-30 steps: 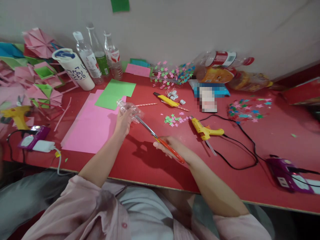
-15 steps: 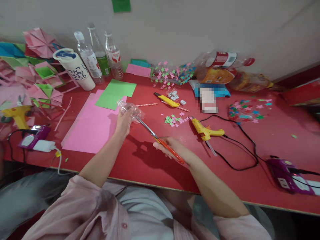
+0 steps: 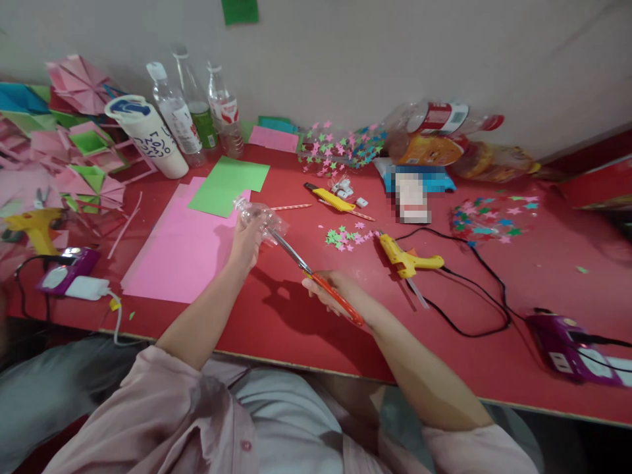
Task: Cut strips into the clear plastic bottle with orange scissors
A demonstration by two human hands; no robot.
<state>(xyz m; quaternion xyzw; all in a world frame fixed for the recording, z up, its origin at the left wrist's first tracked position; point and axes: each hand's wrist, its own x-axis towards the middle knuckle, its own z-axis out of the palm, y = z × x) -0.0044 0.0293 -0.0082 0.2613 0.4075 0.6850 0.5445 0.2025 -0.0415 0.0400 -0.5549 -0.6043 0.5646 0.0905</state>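
My left hand (image 3: pixel 247 241) is closed around a clear plastic bottle piece (image 3: pixel 269 220), its neck pointing up and left. In my right hand (image 3: pixel 330 293) is a pair of scissors (image 3: pixel 336 297) with red-orange handles. The silver blades reach up and left to the bottle piece, and their tips are at its cut edge, near my left fingers. Both hands are above the red table. Below and left of the bottle piece lie pink paper sheets (image 3: pixel 168 257) and a green sheet (image 3: pixel 227 184).
A yellow glue gun (image 3: pixel 409 258) with a black cord lies to the right. Beyond my hands are a yellow utility knife (image 3: pixel 332 199) and small paper stars (image 3: pixel 342 237). Upright bottles (image 3: pixel 226 112) and a white tumbler (image 3: pixel 153 141) stand back left; a purple power strip (image 3: pixel 567 349) is front right.
The bottle piece has shifted and turned slightly in my left hand, moving a little right and down. My right hand with the scissors stays almost where it was.
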